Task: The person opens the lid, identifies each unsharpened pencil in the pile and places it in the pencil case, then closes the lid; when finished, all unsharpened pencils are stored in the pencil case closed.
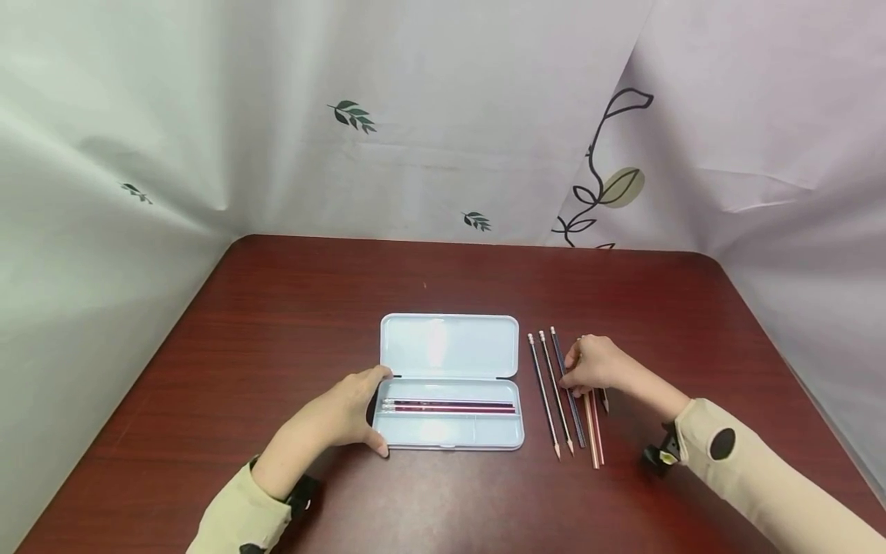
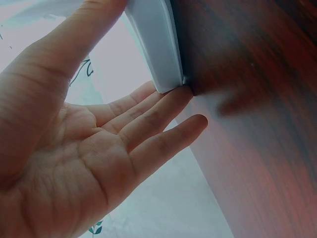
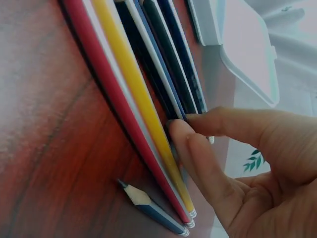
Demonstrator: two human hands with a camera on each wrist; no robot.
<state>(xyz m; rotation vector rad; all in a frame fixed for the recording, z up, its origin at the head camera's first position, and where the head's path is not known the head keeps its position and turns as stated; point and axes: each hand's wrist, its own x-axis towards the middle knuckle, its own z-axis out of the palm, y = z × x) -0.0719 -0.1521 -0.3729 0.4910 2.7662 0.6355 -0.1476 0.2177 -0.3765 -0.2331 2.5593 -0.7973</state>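
Note:
A pale blue pencil case (image 1: 429,432) lies with its lid raised back, and purple and dark red pencils (image 1: 457,408) rest in its rear compartment. My left hand (image 1: 342,412) holds the case's left end, thumb at the front corner, fingers at the back; in the left wrist view the fingers are nearly straight against the case's end (image 2: 166,74). To the right of the case, my right hand (image 1: 594,363) pinches a blue pencil with white stripes (image 3: 153,54) between thumb and fingertips. This pencil (image 1: 577,425) still lies along the table.
Two dark pencils (image 3: 173,54) lie between the case and the pinched one. Beyond it are a yellow pencil (image 3: 129,64), a red pencil (image 3: 124,99) and a dark blue pencil (image 3: 153,213) with its point towards me. A patterned white cloth (image 1: 415,185) hangs behind the reddish-brown table (image 1: 311,292).

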